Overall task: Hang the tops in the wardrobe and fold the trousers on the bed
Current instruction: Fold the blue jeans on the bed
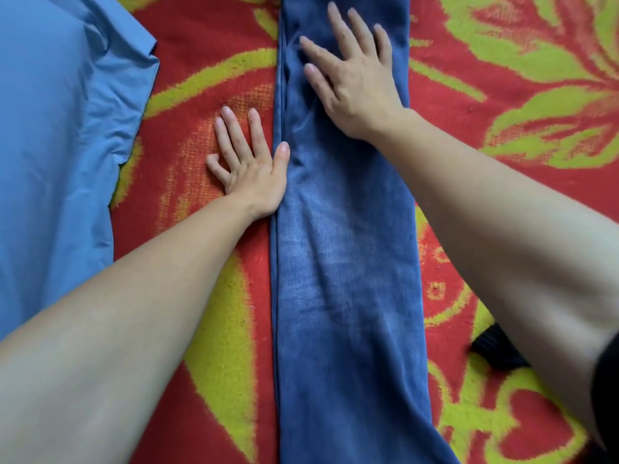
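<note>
so the jeans [345, 262] are laid out in one long strip down the middle of the blanket [502, 95], legs stacked on each other by the look of it. right hand [351, 75] is flat on top of the denim further up, fingers spread, not gripping anything. left hand [249, 169] lies flat on the blanket just beside the jeans, thumb touching their left edge, fingers straight. light blue shirt [57, 112] sits off to the left, apart from the jeans

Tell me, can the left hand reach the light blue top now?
Probably yes: the left hand lies open on the blanket, holding nothing, and only bare blanket separates it from the light blue top.
</note>
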The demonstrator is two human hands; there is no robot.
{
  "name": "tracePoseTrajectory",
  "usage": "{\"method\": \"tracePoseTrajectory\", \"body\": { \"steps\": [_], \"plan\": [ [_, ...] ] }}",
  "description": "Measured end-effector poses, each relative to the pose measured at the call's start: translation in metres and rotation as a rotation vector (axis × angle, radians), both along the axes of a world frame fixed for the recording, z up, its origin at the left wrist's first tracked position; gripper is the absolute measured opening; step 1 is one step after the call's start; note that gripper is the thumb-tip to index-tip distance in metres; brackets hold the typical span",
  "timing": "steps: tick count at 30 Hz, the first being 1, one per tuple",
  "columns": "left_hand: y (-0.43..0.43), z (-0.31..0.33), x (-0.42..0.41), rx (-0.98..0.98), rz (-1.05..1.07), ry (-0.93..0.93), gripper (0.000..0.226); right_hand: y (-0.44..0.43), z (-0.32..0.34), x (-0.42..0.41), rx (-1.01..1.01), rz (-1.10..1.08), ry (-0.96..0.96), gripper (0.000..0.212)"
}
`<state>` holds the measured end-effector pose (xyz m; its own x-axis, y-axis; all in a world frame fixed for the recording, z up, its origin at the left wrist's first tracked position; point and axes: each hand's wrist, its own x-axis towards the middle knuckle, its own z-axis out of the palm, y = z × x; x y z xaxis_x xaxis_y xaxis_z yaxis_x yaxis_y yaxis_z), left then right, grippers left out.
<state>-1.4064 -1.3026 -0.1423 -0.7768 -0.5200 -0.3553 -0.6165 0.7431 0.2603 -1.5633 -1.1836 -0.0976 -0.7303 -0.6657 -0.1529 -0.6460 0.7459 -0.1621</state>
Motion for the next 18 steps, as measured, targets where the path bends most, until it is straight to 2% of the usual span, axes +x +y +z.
{"method": "tracePoseTrajectory", "body": {
  "steps": [5,9,13,18],
  "plan": [
    [0.002,-0.008,0.000,0.000,0.005,0.001,0.074,-0.005,-0.015,-0.003,0.125,0.030,-0.057,0.060],
    [0.001,-0.007,-0.002,-0.003,0.019,0.010,0.074,-0.007,-0.009,0.002,0.136,0.019,-0.012,0.060],
    [0.001,-0.005,0.001,-0.010,0.019,0.062,0.070,0.020,-0.013,0.052,0.059,-0.087,0.069,0.059],
    [0.001,0.018,0.014,0.121,0.063,0.138,0.062,0.070,-0.012,0.118,0.062,-0.080,-0.002,0.062]
  ]
}}
